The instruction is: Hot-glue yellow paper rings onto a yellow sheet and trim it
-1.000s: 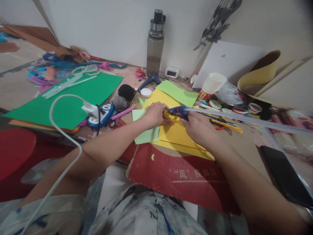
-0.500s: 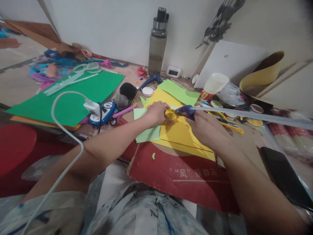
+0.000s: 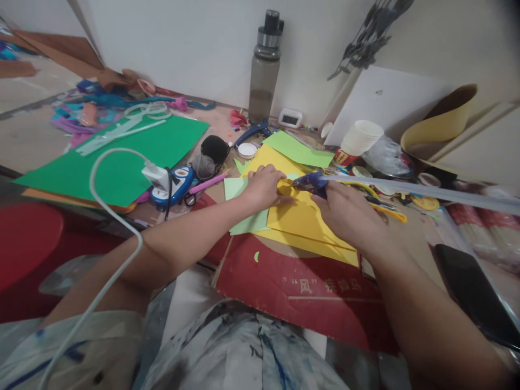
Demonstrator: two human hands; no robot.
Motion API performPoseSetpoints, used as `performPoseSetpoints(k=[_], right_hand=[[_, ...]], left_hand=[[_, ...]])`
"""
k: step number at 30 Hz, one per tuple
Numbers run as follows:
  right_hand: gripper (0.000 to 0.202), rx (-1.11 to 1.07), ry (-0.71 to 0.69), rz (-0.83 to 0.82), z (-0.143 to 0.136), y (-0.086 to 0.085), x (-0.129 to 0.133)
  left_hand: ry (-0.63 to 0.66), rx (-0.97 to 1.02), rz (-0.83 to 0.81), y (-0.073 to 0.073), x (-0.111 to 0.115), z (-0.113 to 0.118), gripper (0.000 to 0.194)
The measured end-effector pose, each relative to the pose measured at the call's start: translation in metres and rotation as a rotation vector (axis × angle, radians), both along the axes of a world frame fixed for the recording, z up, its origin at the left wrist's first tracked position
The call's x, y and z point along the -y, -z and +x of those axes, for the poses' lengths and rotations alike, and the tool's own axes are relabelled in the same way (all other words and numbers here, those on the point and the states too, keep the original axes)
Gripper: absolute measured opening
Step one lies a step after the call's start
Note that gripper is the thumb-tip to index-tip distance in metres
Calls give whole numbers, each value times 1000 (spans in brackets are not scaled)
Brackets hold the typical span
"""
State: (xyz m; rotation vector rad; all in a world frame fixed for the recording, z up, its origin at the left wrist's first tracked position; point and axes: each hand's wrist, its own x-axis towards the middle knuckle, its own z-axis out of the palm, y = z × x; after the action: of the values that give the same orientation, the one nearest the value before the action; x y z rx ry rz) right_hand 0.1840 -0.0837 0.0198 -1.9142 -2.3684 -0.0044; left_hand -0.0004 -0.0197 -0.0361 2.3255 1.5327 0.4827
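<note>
Over the card (image 3: pixel 300 222), my left hand (image 3: pixel 264 188) pinches a yellow piece (image 3: pixel 285 187), apparently to steady it for the glue gun (image 3: pixel 312 181), which my right hand (image 3: pixel 351 211) grips, its glue stick (image 3: pixel 406 190) jutting past the card's right edge

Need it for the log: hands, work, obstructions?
Left hand pinching yellow piece. Right hand gripping blue glue gun, tip at piece. Long translucent stick juts right behind gun.

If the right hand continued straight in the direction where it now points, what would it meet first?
Probably the small yellow piece held by the left hand; the blue tool in the right hand would reach it first, though the depth is unclear.
</note>
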Motion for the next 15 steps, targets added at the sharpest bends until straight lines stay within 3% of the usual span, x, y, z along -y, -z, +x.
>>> performPoseSetpoints(k=[15], right_hand=[[26, 116, 9, -60, -7, -9, 4]], left_hand=[[-21, 23, -4, 2, -1, 2, 63]])
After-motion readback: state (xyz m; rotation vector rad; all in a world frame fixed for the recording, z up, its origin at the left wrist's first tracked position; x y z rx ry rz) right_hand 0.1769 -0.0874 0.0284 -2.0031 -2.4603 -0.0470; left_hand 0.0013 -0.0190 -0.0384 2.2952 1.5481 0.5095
